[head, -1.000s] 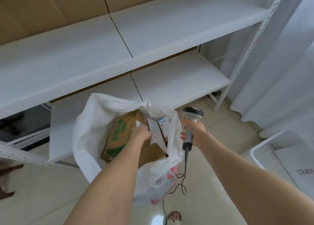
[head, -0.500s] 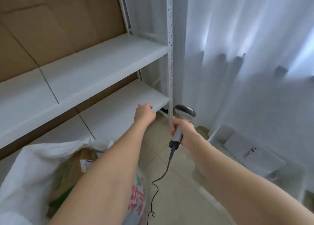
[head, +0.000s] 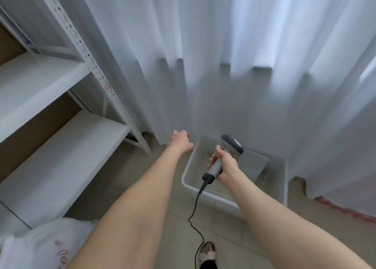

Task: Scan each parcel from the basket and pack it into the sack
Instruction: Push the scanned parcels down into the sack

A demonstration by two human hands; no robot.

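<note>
Grey scanner (head: 232, 144), clasped in right grip (head: 226, 168), slants head-up over basket (head: 188, 179); left grip (head: 180, 142) loosely curled.

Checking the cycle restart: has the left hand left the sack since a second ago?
Yes. The left hand moved out of the sack, rightward toward the basket.

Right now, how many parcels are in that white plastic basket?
1: a flat grey parcel in the right half of the white plastic basket; the right hand and grey scanner may hide others.
</note>
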